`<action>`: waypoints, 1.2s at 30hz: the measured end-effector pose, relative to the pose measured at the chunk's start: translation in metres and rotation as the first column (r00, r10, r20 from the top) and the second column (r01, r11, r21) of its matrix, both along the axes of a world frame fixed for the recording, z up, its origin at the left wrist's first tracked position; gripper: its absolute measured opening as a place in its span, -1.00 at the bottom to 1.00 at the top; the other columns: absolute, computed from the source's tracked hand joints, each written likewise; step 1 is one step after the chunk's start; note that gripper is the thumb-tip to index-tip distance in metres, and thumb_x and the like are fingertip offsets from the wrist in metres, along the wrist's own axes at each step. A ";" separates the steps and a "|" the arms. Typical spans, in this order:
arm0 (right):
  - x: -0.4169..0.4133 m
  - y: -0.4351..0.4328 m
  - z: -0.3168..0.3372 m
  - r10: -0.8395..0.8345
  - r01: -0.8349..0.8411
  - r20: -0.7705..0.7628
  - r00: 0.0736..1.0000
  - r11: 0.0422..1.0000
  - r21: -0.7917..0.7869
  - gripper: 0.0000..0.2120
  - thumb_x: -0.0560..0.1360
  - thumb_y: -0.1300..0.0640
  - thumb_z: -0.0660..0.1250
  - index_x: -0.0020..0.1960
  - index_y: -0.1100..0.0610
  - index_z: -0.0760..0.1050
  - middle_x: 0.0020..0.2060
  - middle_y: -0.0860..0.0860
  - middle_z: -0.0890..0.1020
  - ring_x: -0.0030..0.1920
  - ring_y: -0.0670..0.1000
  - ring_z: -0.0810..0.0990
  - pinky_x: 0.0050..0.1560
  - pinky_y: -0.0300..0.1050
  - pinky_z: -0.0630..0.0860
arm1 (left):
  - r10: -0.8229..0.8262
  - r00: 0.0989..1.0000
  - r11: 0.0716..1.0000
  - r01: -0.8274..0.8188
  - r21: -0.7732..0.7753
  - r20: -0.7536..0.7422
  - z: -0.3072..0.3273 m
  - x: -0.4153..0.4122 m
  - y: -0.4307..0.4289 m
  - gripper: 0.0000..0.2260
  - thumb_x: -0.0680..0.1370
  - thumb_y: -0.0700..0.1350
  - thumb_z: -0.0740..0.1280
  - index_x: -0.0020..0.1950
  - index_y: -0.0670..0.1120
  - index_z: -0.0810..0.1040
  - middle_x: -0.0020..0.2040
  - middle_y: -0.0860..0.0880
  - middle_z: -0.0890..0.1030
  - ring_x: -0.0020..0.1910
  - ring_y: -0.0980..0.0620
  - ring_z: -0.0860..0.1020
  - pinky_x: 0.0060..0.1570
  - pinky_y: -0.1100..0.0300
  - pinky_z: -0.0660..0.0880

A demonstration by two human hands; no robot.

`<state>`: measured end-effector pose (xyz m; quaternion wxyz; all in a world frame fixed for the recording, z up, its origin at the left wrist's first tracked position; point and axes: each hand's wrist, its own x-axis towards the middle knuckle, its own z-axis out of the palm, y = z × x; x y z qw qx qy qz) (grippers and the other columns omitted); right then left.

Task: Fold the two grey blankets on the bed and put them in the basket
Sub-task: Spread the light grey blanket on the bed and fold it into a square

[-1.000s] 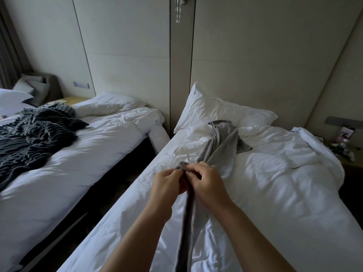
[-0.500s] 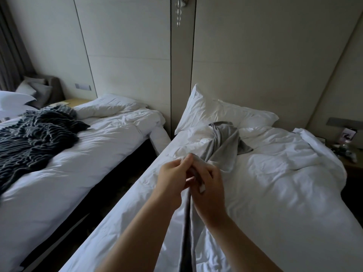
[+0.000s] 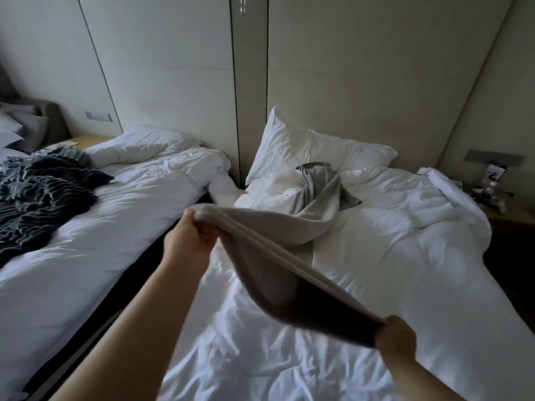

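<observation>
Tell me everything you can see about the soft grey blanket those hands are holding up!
The plain light-grey blanket looks soft and thin, like jersey or fleece. It is doubled over, with a layered edge stretched in a straight line between the left hand, raised higher and further away, and the right hand, lower and nearer. Below that edge it sags in a dark fold above the rumpled white duvet. Its far end trails in a twisted bunch onto the bed, reaching the white pillow.

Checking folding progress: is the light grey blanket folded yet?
Not folded: the light grey blanket is stretched between left hand and right hand, its far end bunched.
</observation>
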<state>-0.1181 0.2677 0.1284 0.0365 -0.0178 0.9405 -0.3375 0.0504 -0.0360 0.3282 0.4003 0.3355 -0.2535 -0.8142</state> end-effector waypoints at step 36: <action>-0.088 0.014 0.133 -0.036 0.254 0.470 0.882 0.876 -0.409 -0.76 0.44 0.50 0.08 -0.31 0.26 0.33 -0.45 0.16 0.40 -0.49 0.10 0.41 -0.64 -0.26 0.36 | -0.382 0.491 0.745 0.665 -0.053 0.783 -0.094 -0.040 -0.044 -0.81 0.56 0.00 0.34 0.07 -0.08 0.49 -0.07 -0.08 0.53 -0.23 0.03 0.47 -0.31 0.24 0.41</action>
